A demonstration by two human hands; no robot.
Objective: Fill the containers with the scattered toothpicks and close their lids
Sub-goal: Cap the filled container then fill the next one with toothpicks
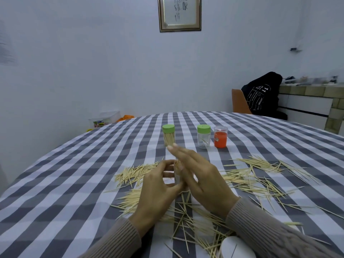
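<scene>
The surface [74, 183], under a grey-and-white checked cloth, has a curved far edge, and left of the held container [177, 172] the cloth runs bare out to that edge. Beyond the edge there, on the floor by the pale wall, stand a clear storage box [105, 119] and something orange [126, 117]. Scattered toothpicks [134, 173] lie in a fan just left of the held container, spread thickly on its near side between the two sleeves, and stretch in a long loose drift to its right. The left hand [158, 192] has its fingers and thumb curled round the held container, a small clear tube with toothpick tips showing at its mouth, kept upright above the cloth. The right hand [201, 175] lies against the container's right side with fingers straight and together, pointing away and to the left, gripping nothing. Behind the held container stands a full green-lidded container [168, 135]; right of that are a nearly empty green-lidded container [203, 136] and, just beside it, a clear container with orange inside [220, 137]. A white lid [235, 247] sits at the near edge, right of the held container. High on the wall hangs a framed picture [179, 13]; far right, a chair with a dark jacket [260, 94] stands off the surface.
</scene>
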